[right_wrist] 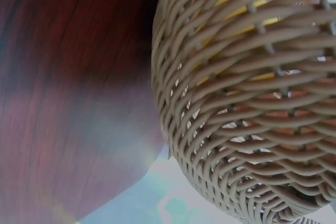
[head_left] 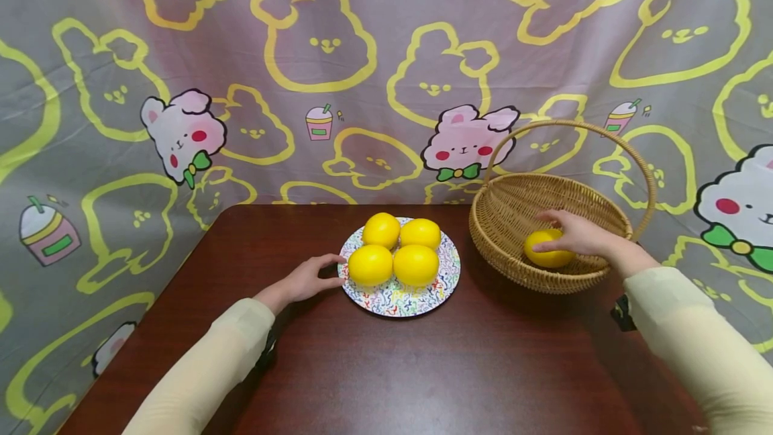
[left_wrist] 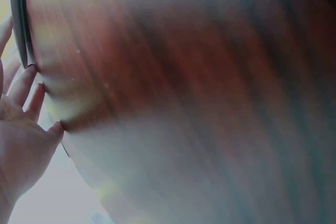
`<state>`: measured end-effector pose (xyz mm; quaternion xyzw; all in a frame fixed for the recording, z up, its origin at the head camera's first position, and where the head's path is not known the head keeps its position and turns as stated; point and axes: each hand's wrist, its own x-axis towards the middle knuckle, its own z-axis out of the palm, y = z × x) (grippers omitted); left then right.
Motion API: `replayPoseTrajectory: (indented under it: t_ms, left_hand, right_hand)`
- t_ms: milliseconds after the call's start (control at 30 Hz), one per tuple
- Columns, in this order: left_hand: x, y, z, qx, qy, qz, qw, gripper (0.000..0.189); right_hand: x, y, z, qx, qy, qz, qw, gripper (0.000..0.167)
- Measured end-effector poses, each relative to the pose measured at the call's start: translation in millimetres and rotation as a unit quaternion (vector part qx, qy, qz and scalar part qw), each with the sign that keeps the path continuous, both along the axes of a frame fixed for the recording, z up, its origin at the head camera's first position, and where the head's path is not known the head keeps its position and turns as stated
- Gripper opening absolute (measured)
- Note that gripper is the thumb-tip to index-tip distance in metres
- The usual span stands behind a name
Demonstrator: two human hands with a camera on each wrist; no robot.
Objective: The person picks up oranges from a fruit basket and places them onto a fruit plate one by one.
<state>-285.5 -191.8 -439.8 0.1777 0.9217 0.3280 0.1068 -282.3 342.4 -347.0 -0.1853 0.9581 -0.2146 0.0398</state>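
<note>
Several yellow lemons (head_left: pixel 416 265) sit close together on a round plate (head_left: pixel 398 304) with a multicoloured squiggle pattern. At the plate's left rim is my left hand (head_left: pixel 308 278), its thumb and fingers spread and fairly straight; the left wrist view also shows this hand (left_wrist: pixel 23 145) by the dark plate edge. My right hand (head_left: pixel 574 232) reaches into a wicker basket (head_left: pixel 513 203), over another lemon (head_left: pixel 548 259). The thumb lies across that lemon's front while the fingers extend above it, loosely spread. In the right wrist view, the basket's weave (right_wrist: pixel 247 93) hides this hand.
The basket's tall arched handle (head_left: pixel 568 123) rises above it at the right of the dark reddish-brown table (head_left: pixel 423 368). Behind the table hangs a cartoon-patterned cloth (head_left: pixel 386 106), which also covers the left and right sides.
</note>
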Motion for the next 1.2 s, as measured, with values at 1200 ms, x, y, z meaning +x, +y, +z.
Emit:
replayPoseTrajectory:
  t_ms: [1200]
  left_hand:
    - [-1.0, -0.5, 1.2, -0.004, 0.000, -0.004, 1.0000, 0.054]
  right_hand:
    - [-20.8, 9, -12.3, 0.055, -0.064, 0.047, 0.9953, 0.075]
